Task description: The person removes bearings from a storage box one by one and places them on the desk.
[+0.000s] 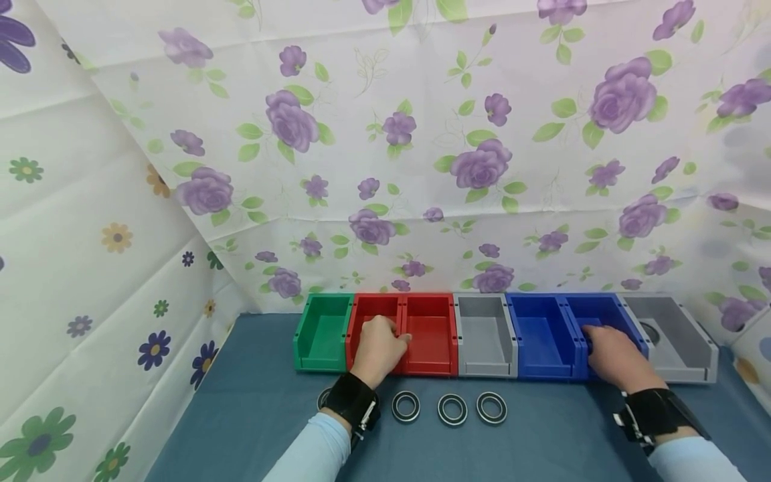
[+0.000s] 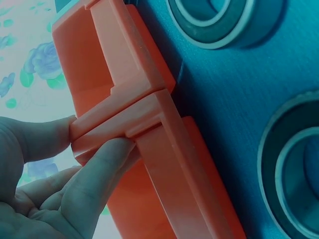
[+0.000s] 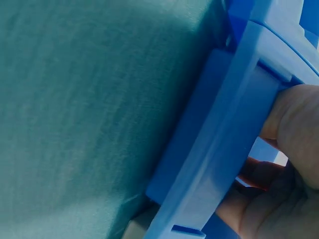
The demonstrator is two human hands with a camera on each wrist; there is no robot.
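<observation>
My left hand [image 1: 378, 345] pinches the adjoining walls where the left red bin [image 2: 87, 59] and right red bin [image 1: 429, 335] meet, thumb on one side and fingers on the other. My right hand [image 1: 617, 358] reaches into the right blue bin [image 3: 224, 134], close to its left wall. Its fingertips are hidden behind the bin's front lip in the right wrist view, and I cannot tell whether they hold anything. On the cloth before the bins lie several ball bearings [image 1: 395, 407], one of them partly covered by my left wrist.
The bins stand in one row against a flowered sheet [image 1: 421, 167]. A green bin [image 1: 325, 365] is at the left end, a grey bin [image 1: 484, 335] in the middle, and another grey bin [image 1: 680, 341] with a dark ring inside at the right end. A blue-green cloth [image 1: 253, 415] covers the table.
</observation>
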